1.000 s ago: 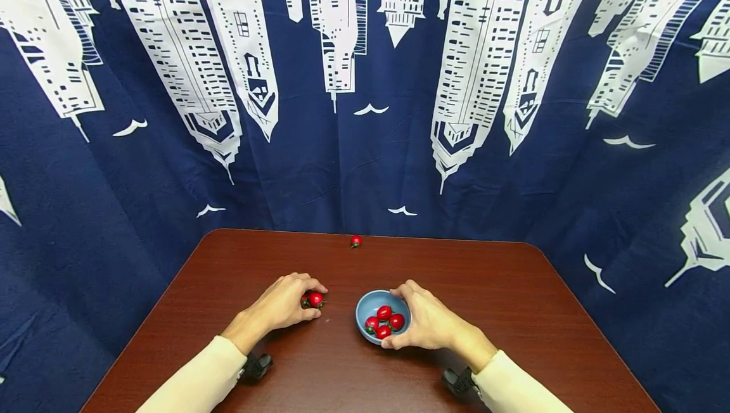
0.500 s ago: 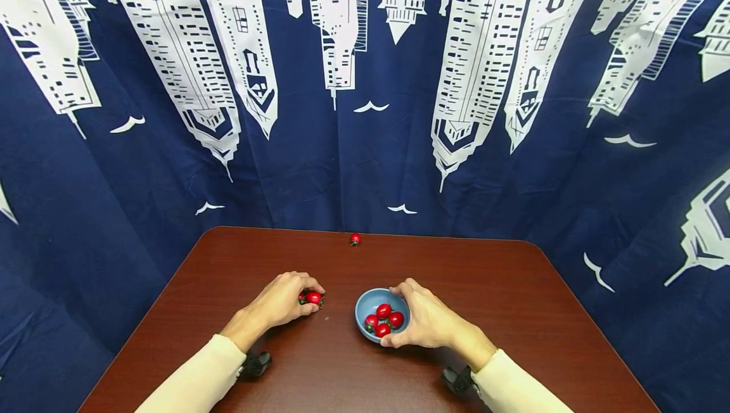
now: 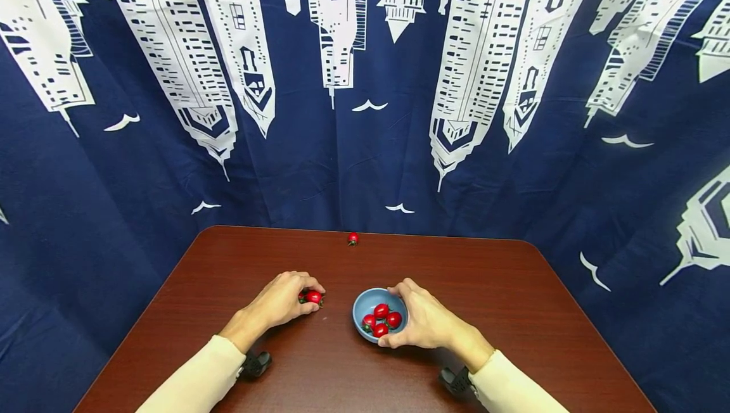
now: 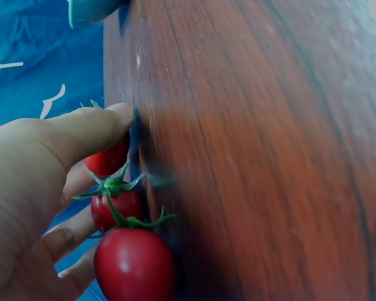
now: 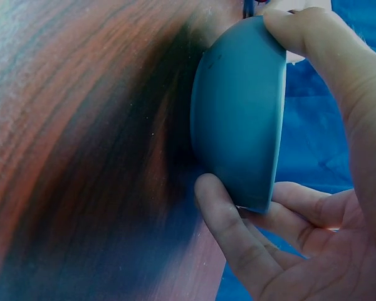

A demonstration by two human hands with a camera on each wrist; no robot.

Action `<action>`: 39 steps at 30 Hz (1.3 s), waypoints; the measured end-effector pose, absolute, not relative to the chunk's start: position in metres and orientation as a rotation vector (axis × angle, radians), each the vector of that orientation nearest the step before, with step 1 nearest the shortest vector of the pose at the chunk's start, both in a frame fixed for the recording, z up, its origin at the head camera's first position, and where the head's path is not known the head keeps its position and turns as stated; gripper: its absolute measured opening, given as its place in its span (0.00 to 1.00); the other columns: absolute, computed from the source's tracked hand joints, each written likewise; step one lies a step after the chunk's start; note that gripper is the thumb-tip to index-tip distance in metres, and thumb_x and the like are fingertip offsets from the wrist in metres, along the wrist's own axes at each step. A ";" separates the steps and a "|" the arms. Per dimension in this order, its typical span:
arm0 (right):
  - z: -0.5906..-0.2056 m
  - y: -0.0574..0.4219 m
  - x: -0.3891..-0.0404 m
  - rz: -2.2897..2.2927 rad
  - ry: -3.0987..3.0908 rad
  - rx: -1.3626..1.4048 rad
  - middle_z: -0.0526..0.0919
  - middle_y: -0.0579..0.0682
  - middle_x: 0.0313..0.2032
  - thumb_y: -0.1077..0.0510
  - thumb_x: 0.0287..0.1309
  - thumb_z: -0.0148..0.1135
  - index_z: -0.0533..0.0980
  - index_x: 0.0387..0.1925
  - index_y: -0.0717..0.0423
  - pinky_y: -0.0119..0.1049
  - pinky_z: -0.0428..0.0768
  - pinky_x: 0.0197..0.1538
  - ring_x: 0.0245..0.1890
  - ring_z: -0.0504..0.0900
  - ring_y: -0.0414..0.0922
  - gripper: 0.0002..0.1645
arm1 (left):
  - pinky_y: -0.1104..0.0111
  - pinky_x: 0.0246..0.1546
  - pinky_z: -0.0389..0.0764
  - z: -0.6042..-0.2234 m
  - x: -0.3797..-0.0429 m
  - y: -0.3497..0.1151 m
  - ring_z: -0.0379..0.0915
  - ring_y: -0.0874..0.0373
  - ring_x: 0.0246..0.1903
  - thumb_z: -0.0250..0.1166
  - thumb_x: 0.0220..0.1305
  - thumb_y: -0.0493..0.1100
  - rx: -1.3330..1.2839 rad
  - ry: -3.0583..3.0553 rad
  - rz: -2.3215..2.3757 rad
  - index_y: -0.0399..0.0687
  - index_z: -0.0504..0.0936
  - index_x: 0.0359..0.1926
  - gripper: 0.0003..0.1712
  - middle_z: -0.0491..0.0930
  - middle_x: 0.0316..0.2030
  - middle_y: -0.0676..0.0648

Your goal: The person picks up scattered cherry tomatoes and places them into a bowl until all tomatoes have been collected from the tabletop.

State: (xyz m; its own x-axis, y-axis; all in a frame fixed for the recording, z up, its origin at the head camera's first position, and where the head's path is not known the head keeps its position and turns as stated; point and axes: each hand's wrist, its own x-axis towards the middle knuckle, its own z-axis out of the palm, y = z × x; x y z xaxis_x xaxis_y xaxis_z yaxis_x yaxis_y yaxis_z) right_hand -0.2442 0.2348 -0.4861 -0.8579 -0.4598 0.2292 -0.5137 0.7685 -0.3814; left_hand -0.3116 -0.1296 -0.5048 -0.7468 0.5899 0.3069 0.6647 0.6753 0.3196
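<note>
My left hand (image 3: 279, 304) pinches a red cherry tomato (image 3: 313, 297) between thumb and fingers, low over the table. In the left wrist view the thumb covers part of that tomato (image 4: 105, 161). Closer to that camera are a second tomato (image 4: 118, 211) and a larger-looking one (image 4: 135, 266), both with green stems, under the palm. My right hand (image 3: 429, 319) holds a small blue bowl (image 3: 360, 303) by its right side, thumb at the near rim and fingers around the far side. Several cherry tomatoes (image 3: 381, 311) lie inside the bowl. The right wrist view shows the bowl's outer wall (image 5: 241, 119).
Another cherry tomato (image 3: 353, 238) lies by the far edge of the brown wooden table (image 3: 456, 267). Behind the table hangs a dark blue cloth (image 3: 308, 172) printed with white buildings. A dark device sits on each wrist.
My left thumb and fingers have closed in on the cherry tomato. The right hand has kept its hold on the bowl. The head view has shifted slightly.
</note>
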 end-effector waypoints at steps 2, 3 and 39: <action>-0.486 0.235 -0.244 0.670 -2.843 0.777 0.86 0.47 0.53 0.27 0.43 0.93 0.82 0.64 0.60 0.42 0.91 0.59 0.51 0.88 0.45 0.58 | 0.58 0.54 0.91 -0.505 -0.311 -0.128 0.88 0.57 0.44 0.88 0.66 0.43 -1.030 -2.703 -0.636 0.57 0.97 0.53 0.16 0.91 0.42 0.60; -0.486 0.235 -0.244 0.672 -2.842 0.774 0.86 0.47 0.53 0.28 0.43 0.93 0.82 0.64 0.60 0.42 0.91 0.59 0.51 0.88 0.45 0.58 | 0.58 0.54 0.91 -0.504 -0.311 -0.127 0.88 0.57 0.44 0.88 0.67 0.43 -1.033 -2.698 -0.641 0.56 0.97 0.53 0.16 0.91 0.42 0.60; -0.485 0.234 -0.243 0.740 -2.877 0.750 0.86 0.47 0.58 0.28 0.44 0.93 0.82 0.67 0.61 0.41 0.92 0.62 0.53 0.88 0.43 0.59 | 0.72 0.44 0.89 -0.480 -0.299 -0.093 0.85 0.62 0.39 0.86 0.69 0.39 -1.147 -2.558 -0.916 0.49 0.95 0.58 0.18 0.93 0.45 0.55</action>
